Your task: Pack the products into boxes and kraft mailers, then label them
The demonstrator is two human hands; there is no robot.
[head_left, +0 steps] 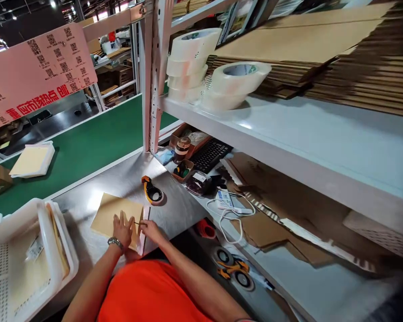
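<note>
A tan paper envelope (104, 214) lies on the metal table (184, 214), with a pale strip along its right edge. My left hand (122, 230) rests flat on the envelope, fingers spread, a bracelet at the wrist. At the pale edge, my right hand (150, 230) has its fingers closed in a pinch on the flap. A thin dark line shows between the two hands; what it is I cannot tell. Just beyond the envelope sits an orange and black tape dispenser (152, 191) with a roll in it.
Left of me stands a white plastic basket (40, 250) with envelopes inside. Behind the table runs a green conveyor belt (87, 143) carrying packages. The shelf (272, 129) at right holds tape rolls (235, 82) and flat cardboard (289, 40). Below it are a keyboard (210, 154) and a white cable (223, 223).
</note>
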